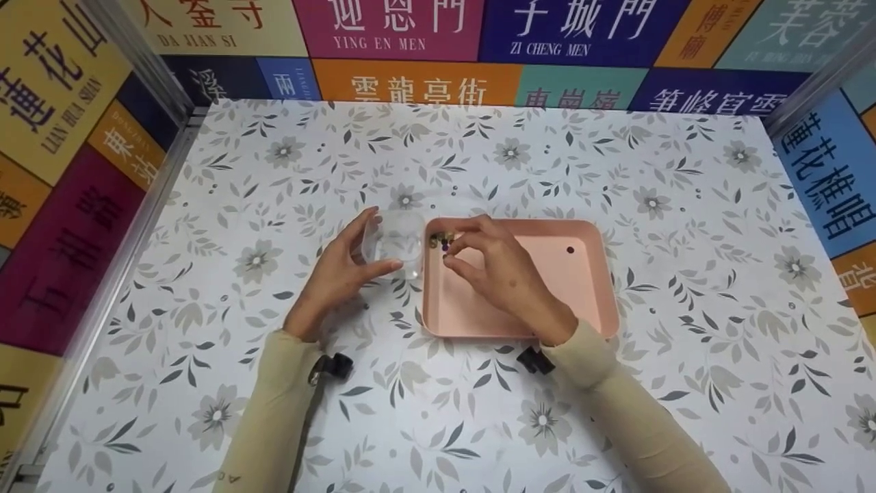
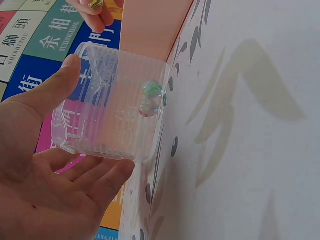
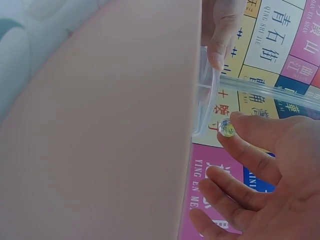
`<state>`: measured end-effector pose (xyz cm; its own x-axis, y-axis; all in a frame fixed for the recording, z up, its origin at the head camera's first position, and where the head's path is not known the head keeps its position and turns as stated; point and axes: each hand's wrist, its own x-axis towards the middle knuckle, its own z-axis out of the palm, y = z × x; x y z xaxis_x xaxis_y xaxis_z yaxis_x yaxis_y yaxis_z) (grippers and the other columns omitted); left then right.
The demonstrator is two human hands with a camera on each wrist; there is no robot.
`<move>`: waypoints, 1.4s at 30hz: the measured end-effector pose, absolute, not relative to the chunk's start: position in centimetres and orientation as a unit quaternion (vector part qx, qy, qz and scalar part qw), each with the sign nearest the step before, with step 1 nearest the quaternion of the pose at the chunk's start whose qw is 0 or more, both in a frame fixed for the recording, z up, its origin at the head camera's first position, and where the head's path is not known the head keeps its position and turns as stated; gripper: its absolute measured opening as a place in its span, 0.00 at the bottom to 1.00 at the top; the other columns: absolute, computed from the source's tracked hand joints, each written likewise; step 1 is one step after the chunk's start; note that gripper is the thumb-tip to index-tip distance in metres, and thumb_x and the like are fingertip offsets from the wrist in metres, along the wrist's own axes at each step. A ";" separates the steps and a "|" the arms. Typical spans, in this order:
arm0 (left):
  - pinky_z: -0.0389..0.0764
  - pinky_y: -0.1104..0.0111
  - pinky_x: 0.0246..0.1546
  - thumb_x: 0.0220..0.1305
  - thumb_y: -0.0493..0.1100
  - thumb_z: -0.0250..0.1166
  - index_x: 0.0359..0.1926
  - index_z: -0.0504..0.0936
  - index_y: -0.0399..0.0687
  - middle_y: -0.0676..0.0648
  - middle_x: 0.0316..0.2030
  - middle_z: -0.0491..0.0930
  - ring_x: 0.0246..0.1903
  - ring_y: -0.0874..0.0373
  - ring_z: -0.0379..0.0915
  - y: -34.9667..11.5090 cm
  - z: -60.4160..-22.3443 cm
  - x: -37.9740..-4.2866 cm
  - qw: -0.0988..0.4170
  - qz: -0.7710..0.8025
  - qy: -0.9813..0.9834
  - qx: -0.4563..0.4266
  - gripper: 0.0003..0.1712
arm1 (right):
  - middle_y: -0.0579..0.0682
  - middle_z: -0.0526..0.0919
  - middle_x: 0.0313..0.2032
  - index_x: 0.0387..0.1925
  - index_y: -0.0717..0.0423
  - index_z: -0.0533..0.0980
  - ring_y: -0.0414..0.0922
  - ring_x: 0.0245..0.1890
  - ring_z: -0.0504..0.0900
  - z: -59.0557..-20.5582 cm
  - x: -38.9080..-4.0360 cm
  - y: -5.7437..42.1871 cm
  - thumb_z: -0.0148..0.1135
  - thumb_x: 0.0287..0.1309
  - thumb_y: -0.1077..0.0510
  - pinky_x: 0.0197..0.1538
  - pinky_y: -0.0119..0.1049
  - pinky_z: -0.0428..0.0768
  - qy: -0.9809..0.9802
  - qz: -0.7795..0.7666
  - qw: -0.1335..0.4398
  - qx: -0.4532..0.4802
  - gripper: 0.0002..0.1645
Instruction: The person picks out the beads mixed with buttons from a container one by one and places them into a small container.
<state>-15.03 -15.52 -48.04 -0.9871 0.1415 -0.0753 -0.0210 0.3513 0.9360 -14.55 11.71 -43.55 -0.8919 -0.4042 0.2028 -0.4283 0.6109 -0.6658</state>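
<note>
My left hand (image 1: 332,274) grips a clear plastic box (image 1: 397,239), thumb on one side and fingers along the other. Two greenish, shiny marbles (image 2: 150,97) lie at the bottom of this box in the left wrist view. Over the left end of a pink tray (image 1: 568,301), my right hand (image 1: 506,274) pinches a clear glass marble (image 3: 226,128) with yellow-green inside between thumb and index finger. Its other fingers are spread loosely. Several small dark and olive marbles (image 1: 441,239) sit in the tray's far left corner, partly hidden by the right hand.
The box stands close against the tray's left wall. Inside the tray, a small dark round spot (image 1: 570,250) shows at the far right. A floral cloth (image 1: 274,411) covers the table, and panels with printed lettering (image 1: 410,34) stand along its back and sides.
</note>
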 end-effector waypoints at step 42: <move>0.61 0.57 0.81 0.56 0.52 0.81 0.83 0.56 0.59 0.51 0.82 0.57 0.82 0.52 0.53 -15.5 -48.0 -15.0 0.077 0.574 0.814 0.036 0.60 | 0.46 0.82 0.61 0.38 0.49 0.87 0.45 0.66 0.77 -43.7 -15.0 10.3 0.70 0.67 0.54 0.67 0.43 0.77 -0.889 0.382 0.019 0.253 0.05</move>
